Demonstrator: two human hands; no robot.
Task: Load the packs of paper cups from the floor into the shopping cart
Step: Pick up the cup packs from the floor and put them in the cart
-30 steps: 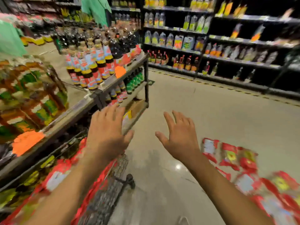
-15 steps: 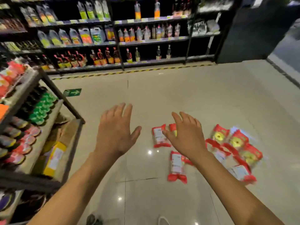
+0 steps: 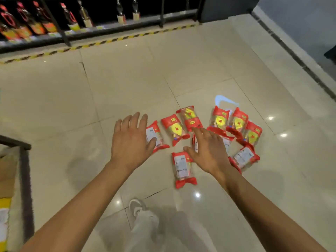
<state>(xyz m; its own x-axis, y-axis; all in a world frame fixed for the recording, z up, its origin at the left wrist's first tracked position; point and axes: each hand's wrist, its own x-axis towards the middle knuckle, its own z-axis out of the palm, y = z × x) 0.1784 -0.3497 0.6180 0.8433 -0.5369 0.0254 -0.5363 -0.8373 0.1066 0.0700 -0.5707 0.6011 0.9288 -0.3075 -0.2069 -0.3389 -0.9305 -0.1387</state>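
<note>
One shoe (image 3: 135,206): pale, planted on the tiled floor (image 3: 127,79) at the bottom of the view, toe toward the pile.
Left hand (image 3: 130,140): empty, fingers straight and spread, palm down, over the edge of the leftmost pack (image 3: 156,137); cannot tell whether it touches.
Right hand (image 3: 207,151): empty, fingers splayed, above the middle of the pile, hiding part of one pack.
Nearest pack (image 3: 182,167): label up, a little apart from the rest, just beside the right thumb.
Packs of paper cups (image 3: 219,119): about nine, red-ended, all flat on the floor in a loose cluster; several touch or overlap on the right.
Change: a second ago the shopping cart sat under the left arm. The view has swung off it and down, and the pile now lies right under both hands.
Meaning: judged to be a fresh pick-up beginning; nothing gripped yet.
Shopping cart: out of view now.
Far edge: striped floor tape (image 3: 109,40), then a bottle shelf (image 3: 72,20).
</note>
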